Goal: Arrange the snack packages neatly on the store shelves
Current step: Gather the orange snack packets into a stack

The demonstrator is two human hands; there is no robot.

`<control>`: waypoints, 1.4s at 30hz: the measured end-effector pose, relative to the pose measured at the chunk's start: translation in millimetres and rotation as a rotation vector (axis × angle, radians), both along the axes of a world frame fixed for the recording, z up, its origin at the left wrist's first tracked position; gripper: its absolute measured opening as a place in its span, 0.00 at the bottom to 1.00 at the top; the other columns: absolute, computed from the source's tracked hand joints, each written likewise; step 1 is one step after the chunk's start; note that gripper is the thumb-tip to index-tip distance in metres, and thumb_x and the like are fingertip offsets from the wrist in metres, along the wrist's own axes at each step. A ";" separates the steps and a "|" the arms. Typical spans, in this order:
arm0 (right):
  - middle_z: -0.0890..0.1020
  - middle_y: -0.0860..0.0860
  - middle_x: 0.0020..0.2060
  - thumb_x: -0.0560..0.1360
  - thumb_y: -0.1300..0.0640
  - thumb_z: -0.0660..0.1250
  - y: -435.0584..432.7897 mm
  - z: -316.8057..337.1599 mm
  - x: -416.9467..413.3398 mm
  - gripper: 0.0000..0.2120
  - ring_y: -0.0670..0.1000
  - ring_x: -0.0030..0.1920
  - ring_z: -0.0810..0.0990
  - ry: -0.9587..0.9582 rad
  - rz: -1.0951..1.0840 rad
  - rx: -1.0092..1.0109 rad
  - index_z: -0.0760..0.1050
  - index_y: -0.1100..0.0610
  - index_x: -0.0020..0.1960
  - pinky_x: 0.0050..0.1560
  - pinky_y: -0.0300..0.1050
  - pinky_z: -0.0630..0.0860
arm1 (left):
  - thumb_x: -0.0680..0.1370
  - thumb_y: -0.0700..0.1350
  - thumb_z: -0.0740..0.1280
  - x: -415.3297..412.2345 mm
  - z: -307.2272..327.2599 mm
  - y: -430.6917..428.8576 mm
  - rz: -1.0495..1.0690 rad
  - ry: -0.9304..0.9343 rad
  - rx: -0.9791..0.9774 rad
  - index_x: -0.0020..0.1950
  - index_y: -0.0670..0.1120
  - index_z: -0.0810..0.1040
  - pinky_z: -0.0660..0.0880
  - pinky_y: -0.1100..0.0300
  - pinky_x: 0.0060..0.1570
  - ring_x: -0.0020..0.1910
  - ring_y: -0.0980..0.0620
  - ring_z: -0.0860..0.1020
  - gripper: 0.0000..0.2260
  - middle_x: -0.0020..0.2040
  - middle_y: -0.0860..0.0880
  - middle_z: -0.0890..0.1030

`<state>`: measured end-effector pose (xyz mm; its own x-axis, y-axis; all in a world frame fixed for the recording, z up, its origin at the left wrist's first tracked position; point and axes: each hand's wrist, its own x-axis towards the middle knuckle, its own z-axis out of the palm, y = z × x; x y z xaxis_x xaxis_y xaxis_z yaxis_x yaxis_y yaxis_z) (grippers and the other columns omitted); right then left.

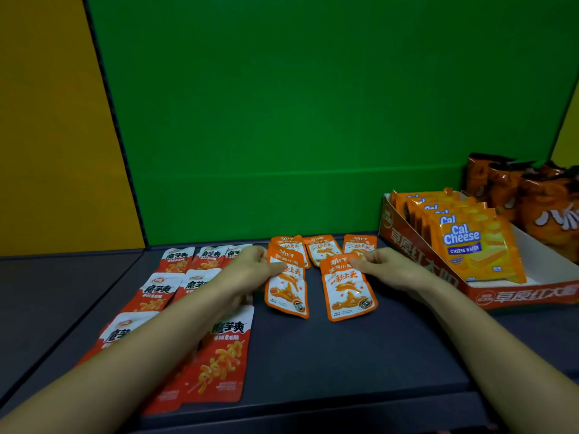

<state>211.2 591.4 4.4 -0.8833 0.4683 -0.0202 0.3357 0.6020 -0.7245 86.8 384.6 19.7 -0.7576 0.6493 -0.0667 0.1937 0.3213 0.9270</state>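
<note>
On the dark shelf [360, 355] lie orange snack packets in two rows. My left hand [250, 267] pinches the upper edge of the front left orange packet [286, 289]. With my right hand [383, 266] I pinch the top of the front right orange packet [349, 292]. Behind them three more orange packets [322, 247] lie flat against the back. To the left, several red and white packets [219, 358] lie in rows, partly hidden under my left forearm.
A red cardboard display box [416, 245] with Cal Cheese wafer packs [476, 249] stands at the right. Dark orange bags [532, 195] fill the far right corner. A green back wall [313, 120] and a yellow panel [47, 136] close the shelf.
</note>
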 end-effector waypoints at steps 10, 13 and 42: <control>0.66 0.48 0.28 0.78 0.43 0.58 2.4 -7.9 -5.5 0.22 0.47 0.30 0.64 -0.088 0.003 0.300 0.60 0.53 0.31 0.33 0.42 0.60 | 0.76 0.56 0.64 2.1 -9.1 10.2 0.015 0.631 -0.443 0.34 0.46 0.66 0.66 0.58 0.39 0.39 0.48 0.72 0.17 0.37 0.47 0.74; 0.67 0.48 0.29 0.78 0.41 0.55 -1.2 -8.9 -4.8 0.22 0.47 0.31 0.65 -0.115 0.009 0.392 0.60 0.53 0.32 0.32 0.42 0.60 | 0.78 0.59 0.58 7.9 -11.3 10.5 0.027 0.792 -0.608 0.35 0.45 0.67 0.66 0.58 0.38 0.39 0.47 0.72 0.19 0.36 0.48 0.74; 0.80 0.47 0.50 0.76 0.48 0.61 -185.3 22.1 -50.9 0.07 0.50 0.52 0.78 0.339 0.528 0.606 0.75 0.48 0.51 0.55 0.52 0.74 | 0.79 0.53 0.58 12.3 -0.1 -191.5 0.464 1.144 -0.559 0.55 0.47 0.74 0.69 0.55 0.49 0.56 0.46 0.74 0.12 0.53 0.47 0.79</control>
